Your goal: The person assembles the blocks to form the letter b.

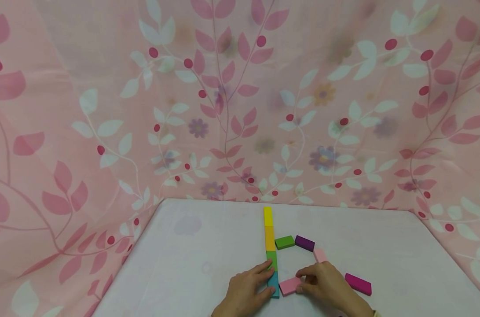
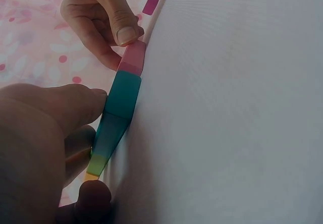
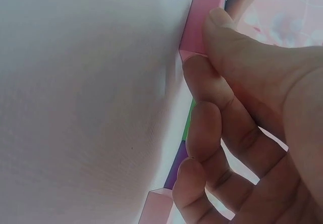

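A straight column of toy blocks runs away from me: blue (image 1: 275,281), green (image 1: 271,256), orange (image 1: 269,238) and yellow (image 1: 268,215). My left hand (image 1: 244,288) rests on its near end, thumb against the blue block and fingertips on the green and blue ones. Between thumb and fingers my right hand (image 1: 328,284) pinches a pink block (image 1: 289,286), whose other end lies beside the blue block's foot. A second green block (image 1: 284,242), a purple block (image 1: 305,243) and another pink block (image 1: 320,254) curve round from the column; the right hand partly hides that last one.
To the right of my right hand lies a loose magenta block (image 1: 358,284). A pale cloth covers the table (image 1: 192,255). Behind it hangs a pink curtain (image 1: 240,110) with leaf and flower prints. A bit of something dark shows at the bottom edge near my right wrist.
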Demonstrator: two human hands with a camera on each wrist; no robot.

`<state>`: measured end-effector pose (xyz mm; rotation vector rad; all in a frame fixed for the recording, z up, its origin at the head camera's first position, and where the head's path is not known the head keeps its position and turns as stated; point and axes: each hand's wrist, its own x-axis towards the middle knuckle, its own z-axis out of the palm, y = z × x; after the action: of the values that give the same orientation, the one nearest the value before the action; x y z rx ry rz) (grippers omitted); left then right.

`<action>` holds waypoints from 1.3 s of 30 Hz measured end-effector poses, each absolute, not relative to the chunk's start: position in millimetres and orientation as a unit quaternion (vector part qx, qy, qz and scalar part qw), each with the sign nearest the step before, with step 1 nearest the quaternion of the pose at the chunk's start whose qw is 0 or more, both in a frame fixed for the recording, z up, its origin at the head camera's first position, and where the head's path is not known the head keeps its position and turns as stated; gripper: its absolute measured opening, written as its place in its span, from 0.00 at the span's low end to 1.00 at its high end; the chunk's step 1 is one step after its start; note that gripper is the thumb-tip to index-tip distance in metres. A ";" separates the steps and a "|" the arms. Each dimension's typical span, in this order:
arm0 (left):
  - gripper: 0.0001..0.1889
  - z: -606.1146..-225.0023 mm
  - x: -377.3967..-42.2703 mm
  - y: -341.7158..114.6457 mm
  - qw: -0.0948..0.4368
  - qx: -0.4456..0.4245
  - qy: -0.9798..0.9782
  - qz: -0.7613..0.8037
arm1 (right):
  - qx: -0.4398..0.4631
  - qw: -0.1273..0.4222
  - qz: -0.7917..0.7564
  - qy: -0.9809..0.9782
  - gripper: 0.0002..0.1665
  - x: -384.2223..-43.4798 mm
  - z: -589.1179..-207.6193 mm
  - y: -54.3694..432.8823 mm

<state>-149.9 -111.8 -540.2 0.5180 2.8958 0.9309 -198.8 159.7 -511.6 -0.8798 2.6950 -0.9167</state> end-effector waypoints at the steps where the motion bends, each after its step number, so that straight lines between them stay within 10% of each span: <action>1: 0.27 -540.3 -149.8 -111.7 0.026 0.169 0.938 0.301 | -0.293 0.083 -0.308 0.901 0.16 -198.7 -511.3 159.7; 31: 0.27 -541.1 -148.6 -111.8 0.012 0.173 0.939 0.297 | -0.211 -0.045 -0.225 0.950 0.29 -196.0 -508.2 241.4; 39: 0.27 -541.9 -150.3 -110.9 0.025 0.166 0.938 0.303 | -0.139 -0.001 -0.171 0.975 0.25 -192.6 -516.1 273.8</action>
<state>-150.3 -110.9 -541.9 0.5144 2.9005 0.9363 -192.6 273.8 -516.1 -0.4361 3.0664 -0.5375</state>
